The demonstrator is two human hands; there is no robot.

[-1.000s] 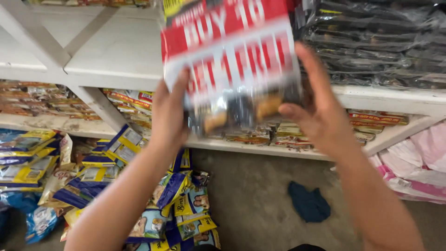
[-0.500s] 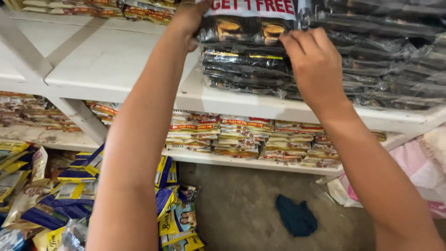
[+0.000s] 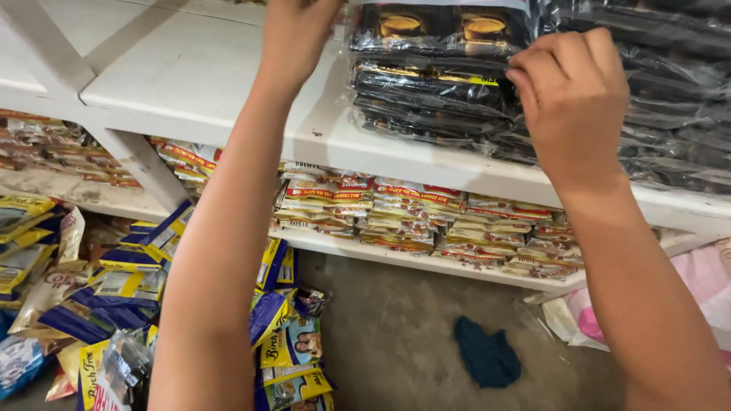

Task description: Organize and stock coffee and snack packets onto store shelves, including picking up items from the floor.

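Packets [image 3: 438, 91] in dark, shiny wrap were stacked on the white shelf [image 3: 190, 84], up at the top of the view. The top packet [image 3: 438, 27] was laid flat on that stack, with two round golden pictures seen on its front edge. More dark packets [image 3: 670, 114] were piled just beside the stack, on the right.

The white shelf was the biggest thing seen. A lower shelf [image 3: 411, 262] was set under it, and rows of red and yellow packs [image 3: 411, 217] were stacked there. The grey floor [image 3: 396, 335] was seen below. Blue and yellow bags [image 3: 137, 289] were heaped on the floor at the left. A pink and white bag [image 3: 700, 289] was seen at the right edge.

Both arms were stretched up to the stack. The left hand [image 3: 297, 34] was placed at the left end of the top packet, touching it. Its fingers were cut off by the top edge of the view, so it could not be told if they were closed. The right hand [image 3: 571, 95] was curled at the right end of the stack, and its fingertips [image 3: 525, 80] were pinched on the edge of a packet just under the top one.

A small dark blue cloth [image 3: 487, 354] was left crumpled on the floor, well apart from the bags.
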